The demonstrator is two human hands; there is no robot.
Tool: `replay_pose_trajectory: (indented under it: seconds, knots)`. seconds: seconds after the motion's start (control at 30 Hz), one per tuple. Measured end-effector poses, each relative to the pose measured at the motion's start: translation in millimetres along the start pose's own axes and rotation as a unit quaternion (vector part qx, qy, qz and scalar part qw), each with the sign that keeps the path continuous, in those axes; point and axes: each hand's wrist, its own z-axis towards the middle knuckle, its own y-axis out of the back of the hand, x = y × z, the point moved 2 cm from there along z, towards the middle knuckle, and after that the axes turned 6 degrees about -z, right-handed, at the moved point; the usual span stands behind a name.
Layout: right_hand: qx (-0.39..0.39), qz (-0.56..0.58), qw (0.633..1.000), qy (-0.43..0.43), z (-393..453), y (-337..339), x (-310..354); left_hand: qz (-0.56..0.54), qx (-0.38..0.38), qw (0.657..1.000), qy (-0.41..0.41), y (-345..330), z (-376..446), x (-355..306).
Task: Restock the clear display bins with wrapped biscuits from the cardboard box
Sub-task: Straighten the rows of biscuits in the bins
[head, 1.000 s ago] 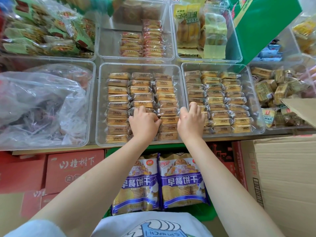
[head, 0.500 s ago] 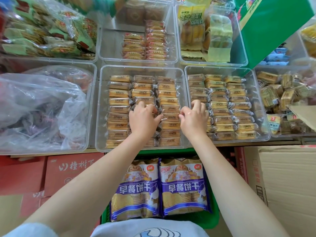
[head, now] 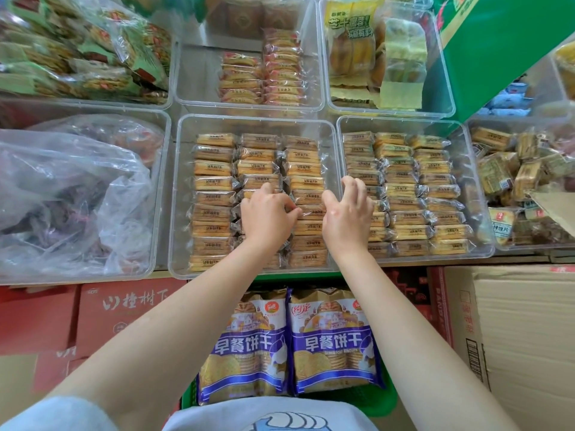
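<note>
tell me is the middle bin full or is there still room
Nearly full. The middle bin holds three columns of wrapped biscuits running almost front to back; only a thin strip at the far end looks bare.

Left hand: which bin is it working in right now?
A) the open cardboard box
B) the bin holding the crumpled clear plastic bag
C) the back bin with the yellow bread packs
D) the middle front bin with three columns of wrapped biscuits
D: the left hand rests on the wrapped biscuits in the middle front bin, fingers curled on the middle column.
</note>
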Motion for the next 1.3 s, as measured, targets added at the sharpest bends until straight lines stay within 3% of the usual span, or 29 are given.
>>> replay_pose_trajectory:
  seconds: [0.2,0.37,0.47,0.57,0.83,0.9,0.97,1.07,1.3]
  knots:
    - [0.047,0.027,0.999,0.007,-2,1,-2,0.025,-0.006,0.999,-0.023,0,-1,0]
    - [0.030,0.099,0.993,-0.049,-19,5,-21,0.033,-0.074,0.976,-0.202,-5,-15,12]
    - [0.097,0.108,0.987,-0.066,-26,5,-24,0.119,0.048,0.959,-0.251,-14,-18,-1]
    - [0.170,0.075,0.981,-0.057,-18,3,-18,0.188,0.148,0.945,-0.225,-22,-10,-8]
    - [0.223,-0.018,0.974,-0.039,5,17,-12,0.243,0.198,0.917,-0.247,-7,0,-21]
    - [0.159,-0.051,0.986,-0.021,9,26,-6,0.203,0.163,0.925,-0.277,8,11,-19]
    - [0.095,-0.027,0.995,0.024,12,28,0,0.162,0.081,0.955,-0.236,24,24,-1]
    - [0.124,0.043,0.986,0.103,22,13,13,0.151,0.060,0.977,-0.137,25,33,40]
    - [0.160,0.118,0.968,0.156,59,-23,48,0.170,0.057,0.975,-0.131,7,32,63]
